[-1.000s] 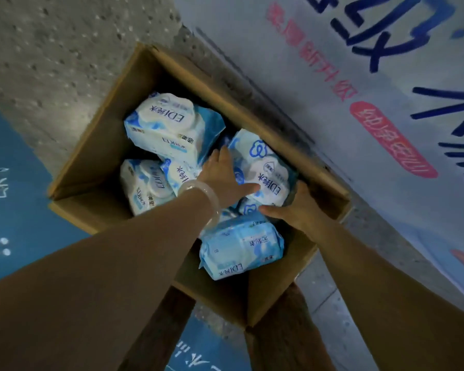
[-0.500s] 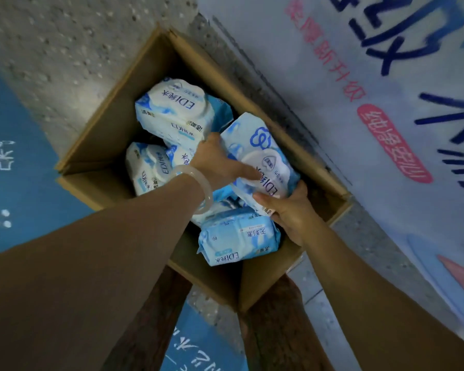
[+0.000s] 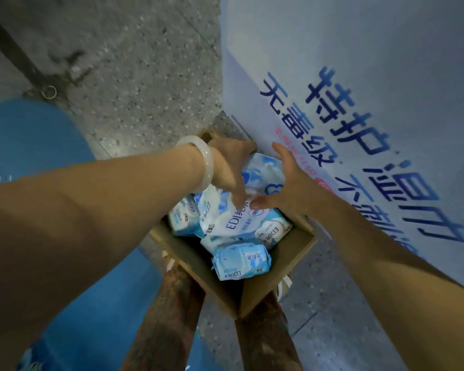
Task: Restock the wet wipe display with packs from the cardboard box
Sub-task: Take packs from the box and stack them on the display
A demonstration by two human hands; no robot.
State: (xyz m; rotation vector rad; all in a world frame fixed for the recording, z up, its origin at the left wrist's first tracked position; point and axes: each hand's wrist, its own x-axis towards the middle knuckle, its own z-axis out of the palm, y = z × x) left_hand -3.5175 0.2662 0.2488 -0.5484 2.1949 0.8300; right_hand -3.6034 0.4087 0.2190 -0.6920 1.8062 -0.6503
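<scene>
Both hands hold one pale blue and white soft plastic wet wipe pack (image 3: 263,175) above the far end of the open brown cardboard box (image 3: 300,247) that stands on the speckled grey floor (image 3: 145,76). The left hand (image 3: 231,167), with a milky white bangle (image 3: 201,162) on its wrist, has its grip closed over the pack's left side, fingers curled down onto its face. The right hand (image 3: 287,183) cups the pack's right side, thumb pressed on the front near the left fingertips. The held pack lies between the two palms, tilted, over the other blue and white packs (image 3: 241,261) heaped in the box, most toward its far and left walls. Just right of the box stands a white display panel with blue lettering (image 3: 359,103).
</scene>
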